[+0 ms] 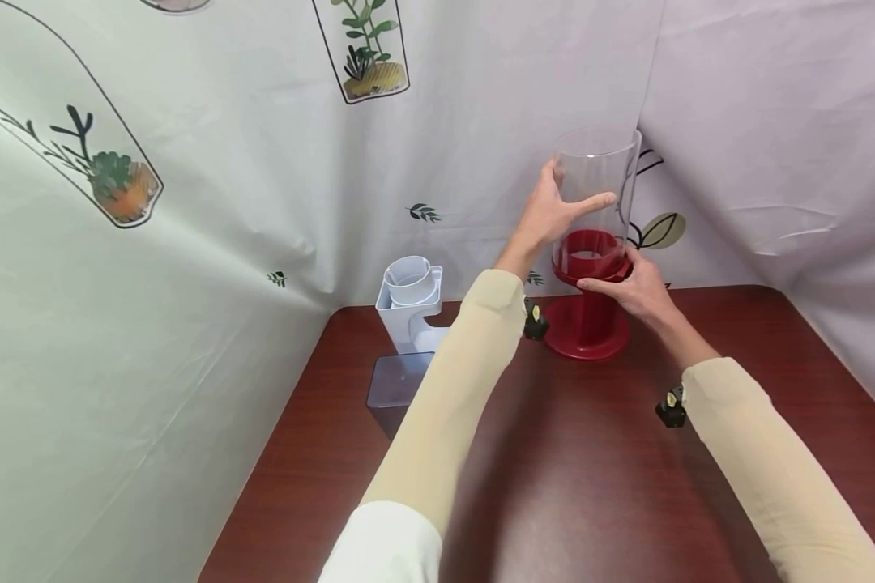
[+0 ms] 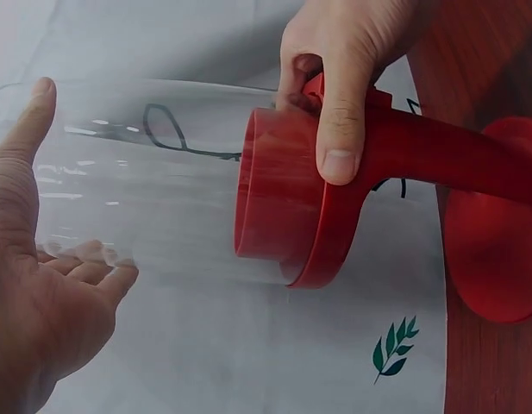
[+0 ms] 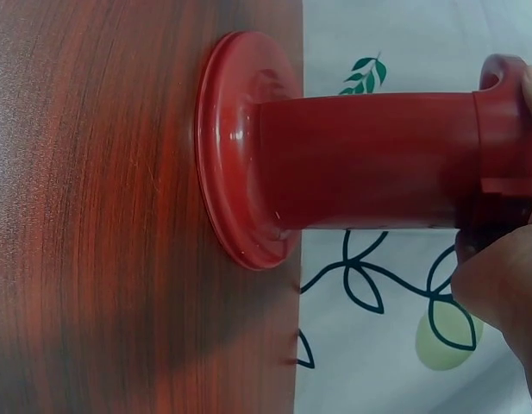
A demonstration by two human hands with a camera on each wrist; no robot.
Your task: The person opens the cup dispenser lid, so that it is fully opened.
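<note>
A clear open-topped cylinder (image 1: pixel 591 174) stands upright over the red collar at the top of a red pedestal stand (image 1: pixel 595 317). My left hand (image 1: pixel 550 212) holds the cylinder, thumb on the near side and fingers round the far side. Lower down, my right hand (image 1: pixel 643 290) grips the collar, its thumb on the front edge. Through the clear wall, the collar's raised red ring (image 2: pixel 278 185) shows inside the cylinder's lower end. The stand's round foot (image 3: pixel 248 151) sits on the table near its back edge.
Left of the stand are a white holder (image 1: pixel 401 324) with a round white cup (image 1: pixel 410 283) in its top and a dark translucent container (image 1: pixel 401 380), partly behind my left sleeve. A printed white cloth (image 1: pixel 481 162) hangs behind the reddish-brown table (image 1: pixel 591 486).
</note>
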